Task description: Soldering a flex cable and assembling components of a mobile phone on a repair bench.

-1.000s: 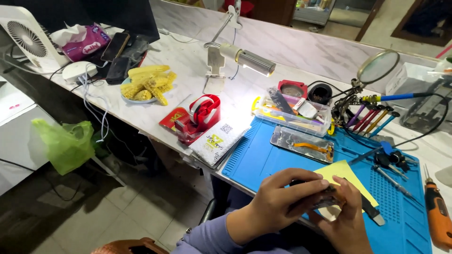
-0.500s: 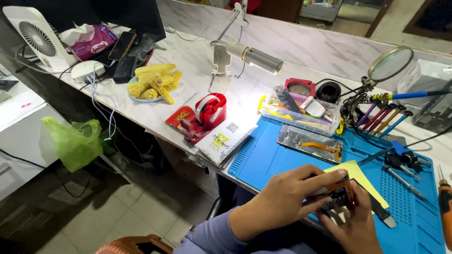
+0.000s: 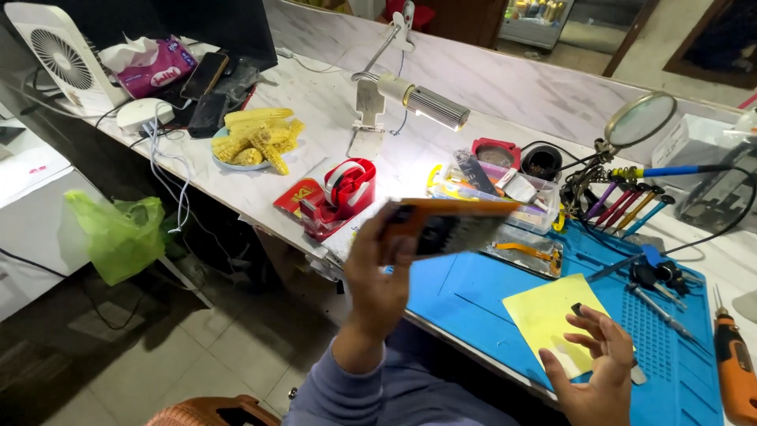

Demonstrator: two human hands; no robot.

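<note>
Left hand [image 3: 377, 276] up above the blue mat [image 3: 473, 292], fingers closed round one end of a thin opened phone [image 3: 449, 225]. Probably light, stiff, fragile; best pinched by the edges. Right hand [image 3: 595, 371] open, empty, over the yellow sheet [image 3: 552, 315].

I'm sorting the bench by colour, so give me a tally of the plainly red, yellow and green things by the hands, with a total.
Red: 2, the tape dispenser and the flat packet beside it.
Yellow: 2, the sheet on the blue mat and the corn cobs, counted as one pile.
Green: 1, the plastic bag hanging off the bench.
Total: 5.
</note>
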